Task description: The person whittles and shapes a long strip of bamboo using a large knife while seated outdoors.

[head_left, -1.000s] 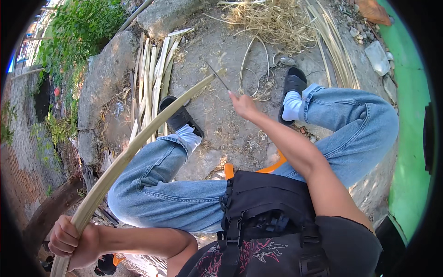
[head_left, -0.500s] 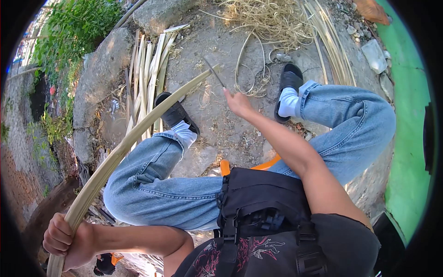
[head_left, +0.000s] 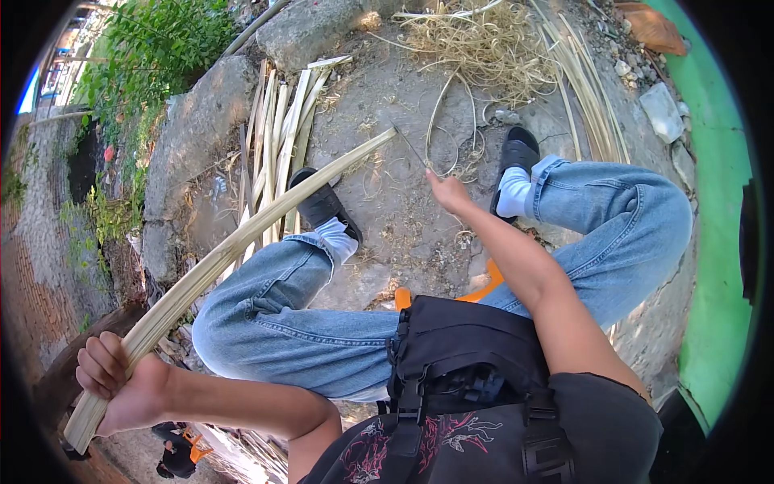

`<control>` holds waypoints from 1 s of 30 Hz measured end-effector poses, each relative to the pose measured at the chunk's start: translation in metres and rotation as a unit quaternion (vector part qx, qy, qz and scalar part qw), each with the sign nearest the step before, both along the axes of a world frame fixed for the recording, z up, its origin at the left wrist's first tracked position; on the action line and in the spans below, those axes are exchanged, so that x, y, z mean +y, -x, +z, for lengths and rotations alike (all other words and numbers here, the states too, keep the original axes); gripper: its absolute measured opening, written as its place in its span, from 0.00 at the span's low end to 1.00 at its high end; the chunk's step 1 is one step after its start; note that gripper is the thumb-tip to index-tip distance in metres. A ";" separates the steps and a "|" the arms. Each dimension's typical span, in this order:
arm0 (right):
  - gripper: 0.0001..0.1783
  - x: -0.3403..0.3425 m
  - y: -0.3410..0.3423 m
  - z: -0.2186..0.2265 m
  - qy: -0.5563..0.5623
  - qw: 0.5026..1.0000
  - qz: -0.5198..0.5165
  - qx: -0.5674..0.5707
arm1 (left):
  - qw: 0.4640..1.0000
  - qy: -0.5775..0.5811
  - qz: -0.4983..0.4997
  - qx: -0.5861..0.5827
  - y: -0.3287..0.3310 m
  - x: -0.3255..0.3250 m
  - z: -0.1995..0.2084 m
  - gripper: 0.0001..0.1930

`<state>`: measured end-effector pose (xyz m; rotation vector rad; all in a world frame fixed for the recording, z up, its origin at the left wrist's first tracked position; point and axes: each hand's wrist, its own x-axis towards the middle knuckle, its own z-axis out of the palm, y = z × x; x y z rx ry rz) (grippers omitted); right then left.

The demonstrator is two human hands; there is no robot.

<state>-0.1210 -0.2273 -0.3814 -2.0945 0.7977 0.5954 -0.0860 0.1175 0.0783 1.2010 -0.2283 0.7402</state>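
Note:
My left hand point(head_left: 129, 383), at the lower left, is closed around the butt end of a long, pale bamboo strip point(head_left: 258, 222). The strip slants up and away to the right across my left leg, and its frayed far tip is over the ground between my feet. In my right hand point(head_left: 450, 194), in front of my right foot, is a knife point(head_left: 413, 150) with a thin, dark blade. The blade's point reaches close to the strip's tip; I cannot tell whether they touch.
Split strips point(head_left: 278, 137) lie beside my left sandal point(head_left: 322, 202). Further off is a tangled heap of shavings point(head_left: 484, 44), with more long strips point(head_left: 588, 97) to its right. Concrete blocks point(head_left: 197, 129) line the left, a green wall point(head_left: 717, 210) the right.
The strip has turned in my left hand; its broad face and its near end now show, and it looks straighter. My right hand has shifted slightly right with the knife. The whole view has shifted a little.

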 end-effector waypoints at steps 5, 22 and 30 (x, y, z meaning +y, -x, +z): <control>0.45 0.044 -0.019 0.043 -0.054 0.998 -0.011 -0.043 | 0.995 0.039 -0.088 -0.033 -0.008 0.006 -0.007 0.32; 0.43 0.032 0.009 0.284 -0.110 0.963 0.181 -0.167 | 0.992 0.083 0.081 -0.041 0.011 -0.052 0.013 0.28; 0.41 0.029 0.037 0.274 -0.171 0.953 0.098 -0.231 | 0.978 0.050 -0.174 -0.103 0.004 -0.066 -0.024 0.41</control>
